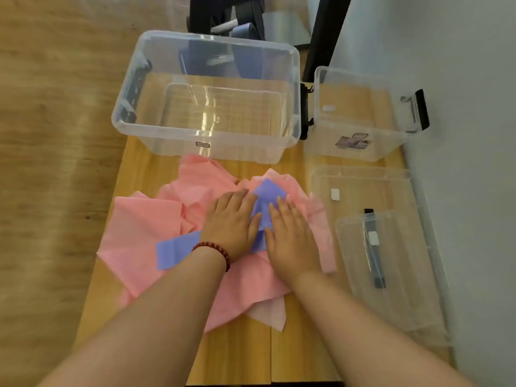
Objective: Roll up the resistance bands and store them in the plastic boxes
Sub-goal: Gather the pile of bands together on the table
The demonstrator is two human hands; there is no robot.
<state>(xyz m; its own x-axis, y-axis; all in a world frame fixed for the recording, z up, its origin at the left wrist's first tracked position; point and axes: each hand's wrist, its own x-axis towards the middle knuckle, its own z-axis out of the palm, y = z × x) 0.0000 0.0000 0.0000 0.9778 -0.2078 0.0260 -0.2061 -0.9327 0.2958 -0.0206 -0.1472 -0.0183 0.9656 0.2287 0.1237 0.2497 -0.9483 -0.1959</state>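
A purple resistance band [266, 195] lies across a crumpled pile of pink resistance bands [148, 219] on the wooden table. Its other end shows to the left of my wrist. My left hand [233, 223], with a red bead bracelet on the wrist, lies flat on the purple band with straight fingers. My right hand [290, 236] presses flat beside it, fingers straight, partly on the purple band and partly on pink. Behind the pile stands a large clear plastic box [156, 135], with nothing in it. A smaller clear box [360, 155] stands to its right.
Two clear lids [391, 275] lie stacked at the table's right side, next to a grey wall. The wooden table [237, 356] drops off to a wood floor on the left. A dark chair frame [223, 20] stands behind the large box.
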